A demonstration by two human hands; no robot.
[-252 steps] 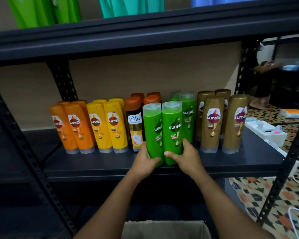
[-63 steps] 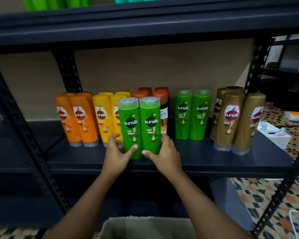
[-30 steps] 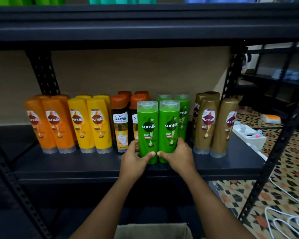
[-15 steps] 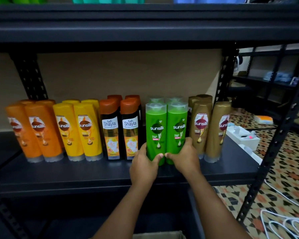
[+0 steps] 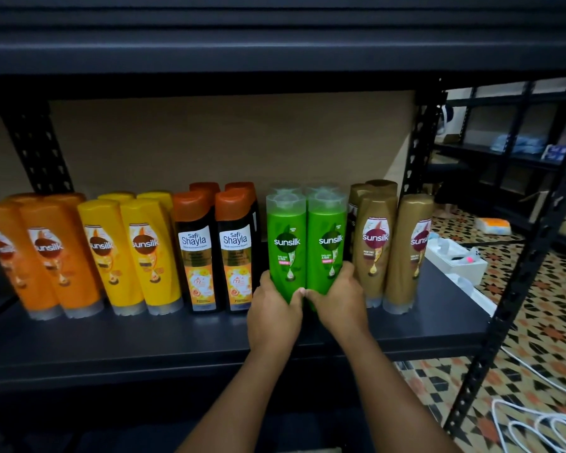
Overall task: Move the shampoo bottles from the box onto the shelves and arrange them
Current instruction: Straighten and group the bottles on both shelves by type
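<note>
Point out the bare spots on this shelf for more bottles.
Bare: the shelf front strip ahead of the row, and its right end past the gold bottles. Crowded: orange bottles through gold stand nearly shoulder to shoulder.

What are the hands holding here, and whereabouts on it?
Each grips a green shampoo bottle near its base: left hand the left bottle, right hand the right bottle.

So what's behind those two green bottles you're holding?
Behind the two front green bottles, gripped by the left hand and right hand, two more translucent green caps show. Their bodies are covered, so labels cannot be seen.
</note>
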